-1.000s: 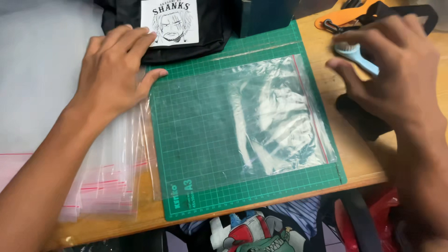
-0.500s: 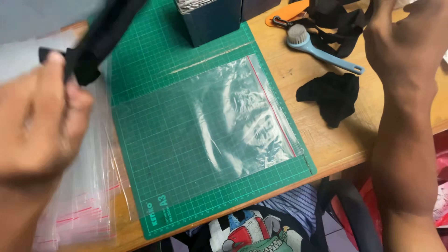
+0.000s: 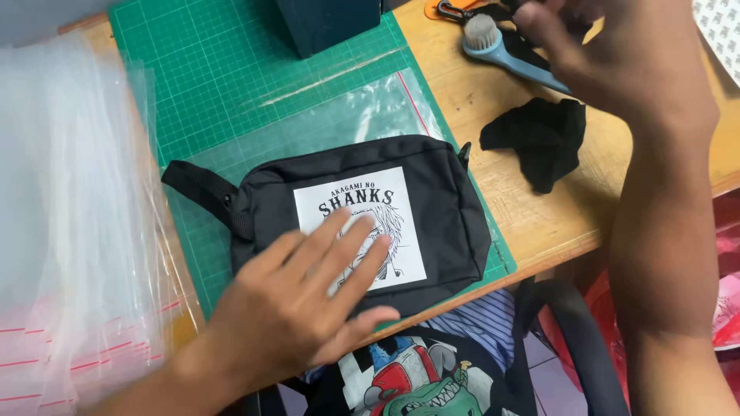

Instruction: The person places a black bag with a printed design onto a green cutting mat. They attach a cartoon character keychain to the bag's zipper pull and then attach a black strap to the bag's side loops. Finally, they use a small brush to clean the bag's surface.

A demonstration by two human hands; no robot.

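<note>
- A black zip pouch (image 3: 362, 219) lies flat near the front edge of the table, on top of a clear plastic bag (image 3: 347, 115) spread over a green cutting mat (image 3: 208, 69); a white square print patch sits on its face and a short black strap (image 3: 196, 185) sticks out to its left
- The left hand (image 3: 308, 300) rests palm down on the pouch, fingers straight and spread, pressing on the patch and gripping nothing
- The right hand (image 3: 617, 54) hovers over the far right of the table, fingers loosely curled above a blue-handled brush (image 3: 501, 50); I cannot tell whether it holds anything
- To smooth the pouch well, it seems best to keep the palm flat and press evenly, so the slick bag beneath does not slide or crease
- A crumpled black scrap of cloth (image 3: 539, 139) lies on the bare wooden table (image 3: 493, 200), just right of the pouch
- A stack of clear bags with red strips (image 3: 69, 231) fills the left side
- A dark box (image 3: 327, 23) stands at the mat's far edge
- Below the table edge, a printed shirt and a dark chair arm show
</note>
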